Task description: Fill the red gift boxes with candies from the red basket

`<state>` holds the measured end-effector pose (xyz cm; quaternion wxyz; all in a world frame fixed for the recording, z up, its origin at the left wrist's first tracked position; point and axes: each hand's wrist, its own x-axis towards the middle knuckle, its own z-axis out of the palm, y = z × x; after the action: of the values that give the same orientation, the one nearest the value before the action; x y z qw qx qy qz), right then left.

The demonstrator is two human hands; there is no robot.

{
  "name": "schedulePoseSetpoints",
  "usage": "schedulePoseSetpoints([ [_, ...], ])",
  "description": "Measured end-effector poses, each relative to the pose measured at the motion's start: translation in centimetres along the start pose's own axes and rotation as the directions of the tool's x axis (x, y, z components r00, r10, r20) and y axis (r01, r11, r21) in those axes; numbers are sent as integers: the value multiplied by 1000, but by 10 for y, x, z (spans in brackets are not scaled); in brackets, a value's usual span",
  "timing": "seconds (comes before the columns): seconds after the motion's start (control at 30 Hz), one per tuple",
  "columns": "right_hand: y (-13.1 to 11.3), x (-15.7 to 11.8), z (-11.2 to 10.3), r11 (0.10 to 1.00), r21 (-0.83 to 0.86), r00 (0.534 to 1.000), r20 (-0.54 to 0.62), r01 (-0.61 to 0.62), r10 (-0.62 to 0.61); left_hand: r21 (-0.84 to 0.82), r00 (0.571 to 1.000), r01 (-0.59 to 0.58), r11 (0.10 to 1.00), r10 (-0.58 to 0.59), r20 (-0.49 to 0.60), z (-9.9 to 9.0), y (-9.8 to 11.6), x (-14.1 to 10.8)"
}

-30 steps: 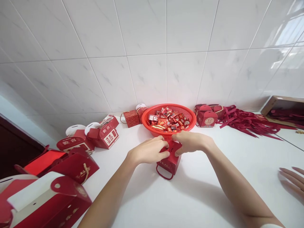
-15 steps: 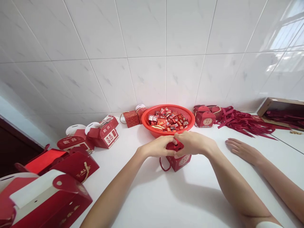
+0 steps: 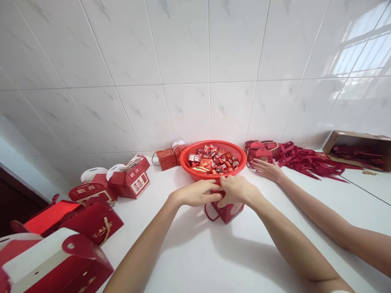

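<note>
A small dark red box (image 3: pixel 227 211) with a round gold pattern stands on the white table (image 3: pixel 189 260), its red cord loop lying at its left side. Over the top of the box, my right hand (image 3: pixel 236 191) grips its upper part with bent fingers. My left hand (image 3: pixel 197 193) reaches in from the left, fingers at the box's top left edge; its thumb and fingers are a little apart. Both hands hide most of the box's top. Just behind them is a red basket (image 3: pixel 189 174) of wrapped candies (image 3: pixel 214 158).
Another person's hand (image 3: pixel 268 170) rests by red boxes (image 3: pixel 259 154) at the right back. Dark red ribbons (image 3: pixel 301 160) and a cardboard box (image 3: pixel 331 142) lie farther right. Several red gift boxes (image 3: pixel 136 181) line the left side. A tiled wall stands behind.
The other person's hand has moved left and back to the red boxes. My left hand has shifted slightly left, off the box's top middle. The view has tilted slightly.
</note>
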<state>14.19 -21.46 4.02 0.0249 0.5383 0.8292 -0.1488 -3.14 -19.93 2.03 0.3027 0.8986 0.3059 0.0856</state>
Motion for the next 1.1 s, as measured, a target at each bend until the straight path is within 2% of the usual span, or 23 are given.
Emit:
schedulePoseSetpoints([
  [0.07, 8, -3, -9, 998, -66, 999, 28, -21, 23, -3, 999, 1, 1000, -1, -45, -6, 2, -5],
  [0.13, 19, -8, -20, 990, -124, 996, 44, -66, 71, -6, 989, 9, 1000, -10, -149, -10, 2, -8],
  [0.3, 61, -16, -43, 969, -101, 975, -28, -223, 222, -12, 913, 18, 1000, -22, -407, -7, -9, -1],
  [0.37, 79, -16, -48, 957, -40, 957, -57, -287, 285, -5, 905, 48, 999, -46, -423, -1, -17, 7],
  [0.47, 107, -13, -51, 942, 78, 942, -58, -326, 331, 39, 917, 116, 992, -92, -389, 9, -26, 16],
  [0.57, 139, -4, -47, 910, 195, 923, -46, -366, 382, 79, 916, 170, 982, -128, -380, 15, -29, 20],
  [0.67, 165, 12, -36, 886, 258, 897, -124, -384, 425, 91, 920, 166, 982, -122, -371, 16, -30, 21],
  [0.73, 175, 28, -25, 853, 309, 835, -234, -421, 497, 102, 919, 170, 980, -120, -376, 16, -30, 20],
  [0.77, 178, 36, -18, 828, 344, 782, -304, -443, 545, 110, 916, 180, 977, -126, -380, 16, -30, 20],
  [0.8, 181, 45, -10, 805, 381, 723, -371, -454, 583, 117, 914, 193, 974, -134, -384, 17, -29, 20],
  [0.87, 185, 61, 5, 756, 462, 570, -498, -464, 654, 128, 909, 209, 969, -144, -391, 17, -29, 20],
  [0.9, 187, 68, 12, 738, 510, 490, -552, -442, 675, 132, 908, 208, 969, -141, -394, 18, -29, 19],
  [0.93, 190, 74, 18, 732, 551, 431, -593, -400, 681, 133, 908, 202, 970, -135, -396, 18, -29, 19],
  [0.97, 194, 79, 23, 733, 582, 399, -615, -352, 680, 133, 909, 194, 972, -127, -396, 19, -30, 19],
  [1.0, 198, 82, 28, 740, 600, 388, -631, -305, 672, 132, 910, 188, 973, -122, -396, 19, -30, 19],
  [1.1, 210, 85, 34, 748, 620, 399, -640, -238, 657, 122, 913, 187, 975, -127, -388, 19, -31, 19],
])
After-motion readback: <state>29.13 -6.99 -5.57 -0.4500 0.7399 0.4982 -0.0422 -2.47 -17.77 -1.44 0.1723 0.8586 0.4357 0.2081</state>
